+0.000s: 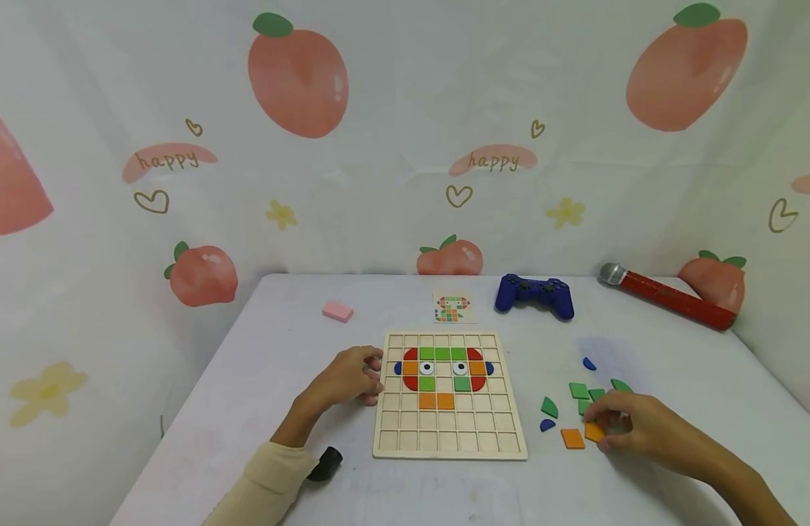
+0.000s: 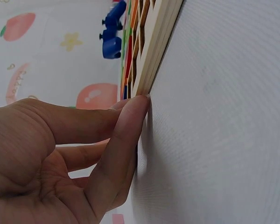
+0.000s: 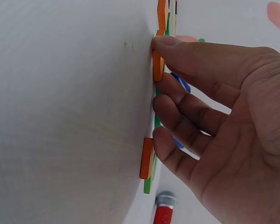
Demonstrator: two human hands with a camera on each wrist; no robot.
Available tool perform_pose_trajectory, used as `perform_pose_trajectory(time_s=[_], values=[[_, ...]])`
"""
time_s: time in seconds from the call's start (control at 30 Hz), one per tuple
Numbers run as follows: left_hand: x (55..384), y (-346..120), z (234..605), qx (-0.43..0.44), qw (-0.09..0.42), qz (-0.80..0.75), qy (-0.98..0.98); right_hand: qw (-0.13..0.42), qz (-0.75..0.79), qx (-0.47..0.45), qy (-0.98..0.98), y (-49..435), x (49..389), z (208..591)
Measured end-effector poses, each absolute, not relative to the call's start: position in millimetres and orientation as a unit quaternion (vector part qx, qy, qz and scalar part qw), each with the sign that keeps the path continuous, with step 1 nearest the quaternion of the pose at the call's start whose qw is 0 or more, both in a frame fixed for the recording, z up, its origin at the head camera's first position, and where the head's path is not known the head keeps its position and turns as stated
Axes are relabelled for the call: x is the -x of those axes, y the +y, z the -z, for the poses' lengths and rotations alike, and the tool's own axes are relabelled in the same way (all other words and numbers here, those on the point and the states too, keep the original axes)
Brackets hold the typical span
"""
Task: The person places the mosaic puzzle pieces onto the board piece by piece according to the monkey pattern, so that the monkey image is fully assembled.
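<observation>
My left hand (image 1: 353,375) is at the left edge of a wooden grid board (image 1: 447,442), its bent fingers and thumb gripping the rim (image 2: 151,60). Red, green, orange and blue tiles on the board form a face with two round eye tiles (image 1: 427,368). Right of the board, my right hand (image 1: 648,431) pinches an orange tile (image 3: 157,60) between thumb and index finger, low against the table. Beside it lies an orange square tile (image 1: 572,438). In the right wrist view another orange tile (image 3: 147,158) is near the little finger.
Green tiles (image 1: 578,391) and blue half-round tiles (image 1: 589,363) lie around the right hand. Behind the board are a pattern card (image 1: 454,308), a blue game controller (image 1: 535,296) and a red microphone (image 1: 674,296). A pink block (image 1: 337,312) and black object (image 1: 326,464) are at left.
</observation>
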State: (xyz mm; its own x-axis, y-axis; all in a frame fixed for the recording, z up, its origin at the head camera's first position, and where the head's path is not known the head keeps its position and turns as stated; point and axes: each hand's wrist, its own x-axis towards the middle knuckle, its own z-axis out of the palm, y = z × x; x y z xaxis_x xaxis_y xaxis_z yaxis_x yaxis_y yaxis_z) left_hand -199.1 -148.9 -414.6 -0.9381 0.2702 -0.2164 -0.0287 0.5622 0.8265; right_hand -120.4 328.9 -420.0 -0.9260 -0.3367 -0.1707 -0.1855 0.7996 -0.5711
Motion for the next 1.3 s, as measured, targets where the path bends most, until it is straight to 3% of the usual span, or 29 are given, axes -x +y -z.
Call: perform_pose_trajectory(time_s=[0.27,0.6,1.1,1.3], values=[[199.0,-148.5,413.5,-0.07,0.161,-0.463,0.869,0.136,0.294,0.136,0.936,328.3,121.1,421.3],[198.6,-148.8,413.4,-0.072,0.16,-0.465,0.868,0.099,0.271,0.162,0.944,317.7,122.6,418.5],[198.5,-148.5,414.5,-0.075,0.158,-0.462,0.869,0.113,0.311,0.195,0.923,266.1,135.9,411.4],[198.7,-148.1,414.9,-0.067,0.158,-0.462,0.87,0.118,0.313,0.249,0.909,243.1,141.7,410.1]])
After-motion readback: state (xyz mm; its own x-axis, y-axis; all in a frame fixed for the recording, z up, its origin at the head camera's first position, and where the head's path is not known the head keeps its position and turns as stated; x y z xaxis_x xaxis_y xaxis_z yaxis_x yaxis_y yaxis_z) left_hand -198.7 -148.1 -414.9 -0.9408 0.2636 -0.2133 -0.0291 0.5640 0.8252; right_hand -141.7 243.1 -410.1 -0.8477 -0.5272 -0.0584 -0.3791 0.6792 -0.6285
